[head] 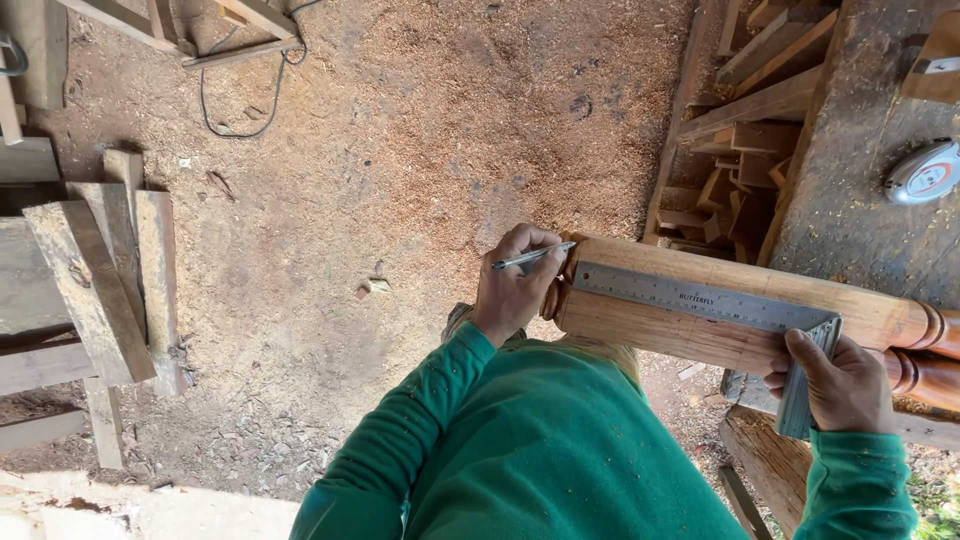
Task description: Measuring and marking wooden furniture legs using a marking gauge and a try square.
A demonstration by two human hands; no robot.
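Below you lies a dirt floor (420, 130) thick with sawdust in bright daylight, with rough planks (95, 285) stacked at one side and offcuts (745, 130) beside a dusty workbench (850, 200).

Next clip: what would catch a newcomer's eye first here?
At centre right, a metal try square lies along a turned wooden post. The right hand pins the square's stock, and the left hand holds a pen at the post's end. A tape measure sits on the dusty workbench, upper right.
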